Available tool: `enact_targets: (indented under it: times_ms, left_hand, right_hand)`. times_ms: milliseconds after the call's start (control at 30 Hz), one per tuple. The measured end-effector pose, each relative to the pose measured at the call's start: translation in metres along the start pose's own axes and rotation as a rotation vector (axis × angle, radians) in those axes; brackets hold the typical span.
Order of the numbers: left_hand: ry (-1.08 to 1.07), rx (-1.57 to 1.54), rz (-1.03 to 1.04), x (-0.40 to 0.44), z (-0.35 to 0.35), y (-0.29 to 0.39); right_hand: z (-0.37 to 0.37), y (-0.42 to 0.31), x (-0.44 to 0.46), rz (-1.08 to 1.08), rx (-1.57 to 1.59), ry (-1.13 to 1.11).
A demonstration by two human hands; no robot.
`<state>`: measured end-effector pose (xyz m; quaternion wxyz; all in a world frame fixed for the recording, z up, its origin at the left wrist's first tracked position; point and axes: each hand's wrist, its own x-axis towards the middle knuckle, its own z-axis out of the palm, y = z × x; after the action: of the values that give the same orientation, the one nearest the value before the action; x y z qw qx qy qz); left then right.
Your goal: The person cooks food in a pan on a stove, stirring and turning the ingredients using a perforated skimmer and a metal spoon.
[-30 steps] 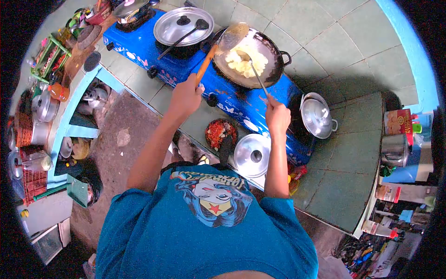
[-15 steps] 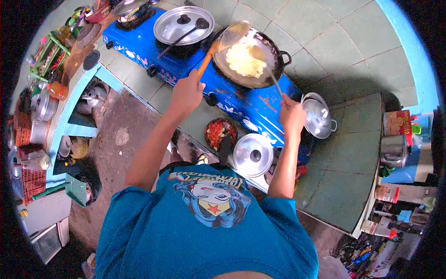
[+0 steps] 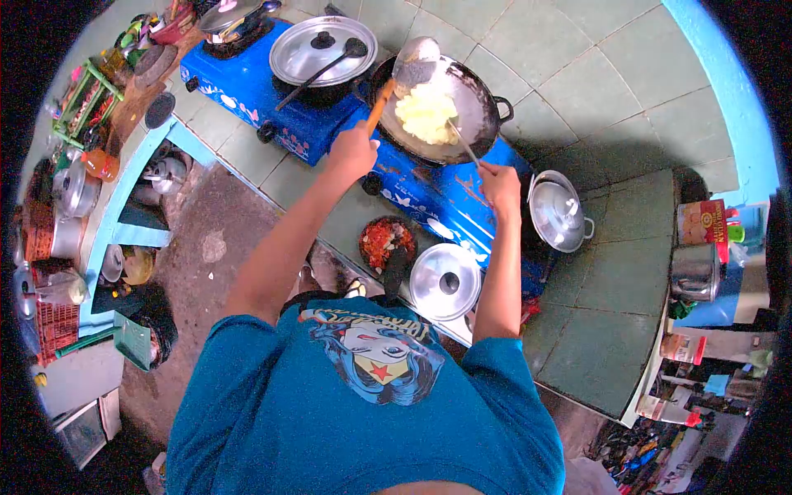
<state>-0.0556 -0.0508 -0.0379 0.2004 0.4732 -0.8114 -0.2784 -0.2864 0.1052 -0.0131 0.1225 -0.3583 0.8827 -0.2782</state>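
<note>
My left hand (image 3: 353, 152) is closed round the wooden handle of a skimmer (image 3: 414, 69), whose round head is over the left part of the wok (image 3: 478, 107). Pale yellow food (image 3: 426, 114) lies in the wok, touching or just below the skimmer. In my right hand (image 3: 500, 186) is the thin handle of a metal spatula (image 3: 464, 142); its tip is hidden in or behind the food. The wok sits on a blue stove (image 3: 421, 194).
A lidded pan (image 3: 309, 51) with a black ladle (image 3: 330, 68) on top stands left of the wok. Nearer me are a bowl of red chopped food (image 3: 381, 243) and a metal lid (image 3: 445, 282). Another lidded pot (image 3: 557, 211) stands on the right.
My left hand has moved right and the skimmer head now tilts lower over the wok. My right hand went right, then back left, with the spatula. The food has shifted slightly.
</note>
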Motion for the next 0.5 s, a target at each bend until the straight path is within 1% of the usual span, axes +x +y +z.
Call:
enact_targets:
  times_ms: [33, 67, 100, 167, 200, 267, 367, 500]
  left_hand:
    - [0.023, -0.046, 0.037, 0.002, 0.002, -0.003]
    - [0.046, -0.091, 0.073, 0.003, 0.004, -0.006]
    - [0.046, -0.091, 0.072, 0.005, 0.006, -0.011]
    - [-0.060, -0.252, 0.025, 0.011, 0.009, -0.023]
    - [-0.063, -0.251, 0.026, 0.008, 0.003, -0.022]
    - [-0.162, -0.391, -0.049, -0.005, -0.019, -0.013]
    - [-0.136, -0.427, -0.003, -0.022, -0.038, -0.010]
    - [-0.136, -0.454, 0.009, -0.036, -0.047, -0.019]
  right_hand:
    - [0.007, 0.007, 0.004, 0.014, 0.178, -0.031]
    - [0.014, 0.014, 0.007, 0.074, 0.355, -0.083]
    - [0.013, 0.014, 0.005, 0.073, 0.355, -0.085]
    - [0.009, 0.016, -0.003, 0.145, 0.379, -0.134]
    - [0.006, 0.016, -0.008, 0.148, 0.380, -0.133]
    - [-0.002, 0.016, -0.017, 0.127, 0.485, -0.144]
    - [-0.012, 0.028, -0.022, 0.105, 0.446, -0.140]
    - [-0.025, 0.037, -0.032, -0.005, 0.298, -0.064]
